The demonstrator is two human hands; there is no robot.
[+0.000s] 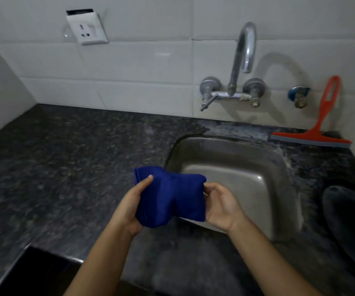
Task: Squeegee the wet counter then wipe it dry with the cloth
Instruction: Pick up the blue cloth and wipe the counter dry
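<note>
Two bare forearms coming in from the bottom edge, left hand curled round one end of a folded blue cloth with the thumb on top, right hand pinching the opposite end. Cloth held up in the air over the left rim of the steel sink, not down on the dark granite desk yet. Gripped at both ends like that probably to refold or bunch it into a palm-sized pad before wiping. Orange squeegee parked behind the sink's right corner, blade on the desk, handle leaning against the tiled wall, well apart from both hands. Looks done with, and handily stood up for dripping right by the sink. Some wet sheen on the strip of desk between sink and wall, below the tap, so guessing squeegee step over and drying step about to begin. No idea about the dark round thing at the right edge, too murky to call.
</note>
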